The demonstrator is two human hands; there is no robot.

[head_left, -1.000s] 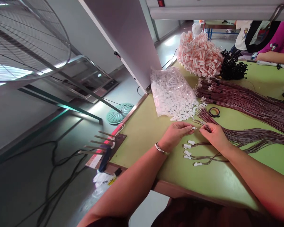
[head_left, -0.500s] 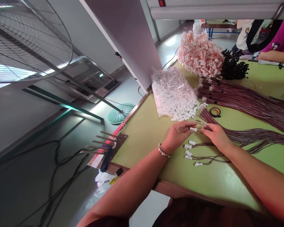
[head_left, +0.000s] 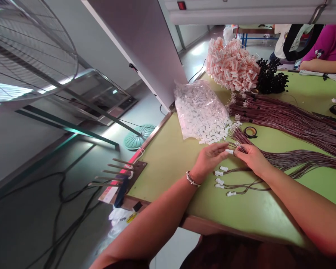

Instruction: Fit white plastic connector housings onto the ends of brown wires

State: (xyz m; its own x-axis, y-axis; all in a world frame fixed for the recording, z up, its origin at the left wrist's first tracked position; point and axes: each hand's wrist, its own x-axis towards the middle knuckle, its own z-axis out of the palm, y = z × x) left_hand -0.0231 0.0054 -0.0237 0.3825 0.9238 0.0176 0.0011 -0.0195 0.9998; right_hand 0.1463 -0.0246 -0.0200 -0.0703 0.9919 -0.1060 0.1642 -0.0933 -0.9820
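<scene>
Between thumb and fingers, my left hand [head_left: 211,157] pinches a small white connector housing [head_left: 229,151]. Close against its right end, my right hand [head_left: 249,157] is closed on thin brown wires [head_left: 241,148]; their tips are hidden at the housing. Just beyond both hands, a bundle of brown wires [head_left: 252,144] with bare metal ends runs off to the right. Nearer to me, several wires with white housings [head_left: 219,181] on their ends lie on the green table [head_left: 162,160]. A clear plastic bag of white housings [head_left: 203,108] lies behind my left hand, some spilling from its mouth.
Farther back are a heap of pinkish-white parts [head_left: 232,63], a pile of black parts [head_left: 272,76] and more wire bundles [head_left: 285,116]. A roll of black tape [head_left: 250,132] lies near the wires. Metal prongs [head_left: 109,175] jut from the left table edge. Another person's arm [head_left: 322,66] rests at the far right.
The view has shifted slightly, so most things sit a little further left. My right hand has come closer to the white housing, and the gap of wire between them has shrunk.
</scene>
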